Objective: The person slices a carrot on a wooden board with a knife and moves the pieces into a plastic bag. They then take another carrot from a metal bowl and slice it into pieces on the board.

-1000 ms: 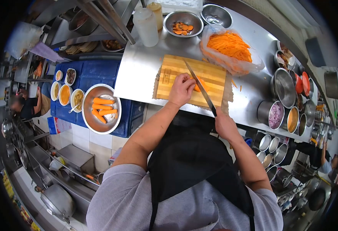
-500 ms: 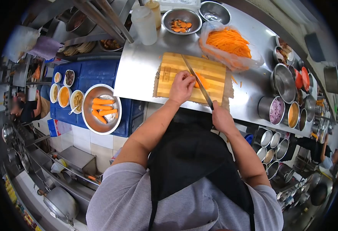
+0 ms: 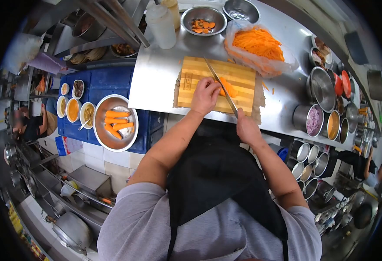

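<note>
My right hand point(image 3: 247, 128) is closed around the handle of a long kitchen knife point(image 3: 223, 91), its blade slanting up and left across a striped wooden cutting board point(image 3: 191, 96). Bent fingers of my left hand point(image 3: 206, 95) press on a carrot just left of the blade, and most of that piece is hidden under them. Right of the blade lie thin orange carrot slices point(image 3: 229, 88). Behind the board, a clear plastic bag point(image 3: 286, 67) holds a heap of shredded carrot point(image 3: 258, 43).
A steel bowl point(image 3: 99, 138) with several peeled carrots stands on a blue surface at left. Carrot ends sit in another bowl point(image 3: 185, 27) behind. Bottles point(image 3: 161, 28) stand at the back left; a pot point(image 3: 301, 117) of chopped onion is at right. Other people are at both sides.
The knife handle and my right hand have shifted slightly left and toward me. More cut carrot shows right of the blade. My left hand stays nearly in place.
</note>
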The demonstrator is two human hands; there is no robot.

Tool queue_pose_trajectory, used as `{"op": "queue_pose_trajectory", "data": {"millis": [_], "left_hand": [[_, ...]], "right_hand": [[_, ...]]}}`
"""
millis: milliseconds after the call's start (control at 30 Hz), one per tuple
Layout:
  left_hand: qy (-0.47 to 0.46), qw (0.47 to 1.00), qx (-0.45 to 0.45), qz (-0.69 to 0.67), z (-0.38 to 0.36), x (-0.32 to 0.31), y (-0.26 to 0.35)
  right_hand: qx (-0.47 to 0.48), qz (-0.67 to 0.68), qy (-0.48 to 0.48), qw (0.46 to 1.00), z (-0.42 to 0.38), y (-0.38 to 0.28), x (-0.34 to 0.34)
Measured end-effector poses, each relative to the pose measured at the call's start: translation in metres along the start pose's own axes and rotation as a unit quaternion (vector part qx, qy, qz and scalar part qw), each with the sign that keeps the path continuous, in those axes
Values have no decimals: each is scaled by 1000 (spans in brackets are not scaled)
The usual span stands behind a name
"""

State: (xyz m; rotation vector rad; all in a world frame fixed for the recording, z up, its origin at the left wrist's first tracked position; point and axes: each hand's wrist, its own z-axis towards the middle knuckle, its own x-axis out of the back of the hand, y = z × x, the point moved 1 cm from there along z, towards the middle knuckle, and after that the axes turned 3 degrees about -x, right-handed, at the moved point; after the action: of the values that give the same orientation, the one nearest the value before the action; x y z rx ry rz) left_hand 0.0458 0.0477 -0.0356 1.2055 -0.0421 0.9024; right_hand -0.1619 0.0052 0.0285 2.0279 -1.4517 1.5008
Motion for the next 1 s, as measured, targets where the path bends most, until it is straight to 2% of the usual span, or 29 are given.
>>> {"op": "queue_pose_trajectory", "data": {"millis": [67,300,433,633,1000], "left_hand": [[28,999,2,-20,1,-4,1],[23,1000,-6,-8,3,-5,0],[31,999,-21,-1,3,-4,-2],[30,999,-18,-9,3,-2,-1],[24,1000,-5,-9,3,-2,-2]], "right_hand": [[-6,-4,-3,1000,-5,2,9],[-29,5,-33,999,-45,-12,49],[-32,-5,-37,999,-53,-7,44],[-2,0,-4,1000,0,-7,0],[-27,17,-41,999,-49,-9,46]]}}
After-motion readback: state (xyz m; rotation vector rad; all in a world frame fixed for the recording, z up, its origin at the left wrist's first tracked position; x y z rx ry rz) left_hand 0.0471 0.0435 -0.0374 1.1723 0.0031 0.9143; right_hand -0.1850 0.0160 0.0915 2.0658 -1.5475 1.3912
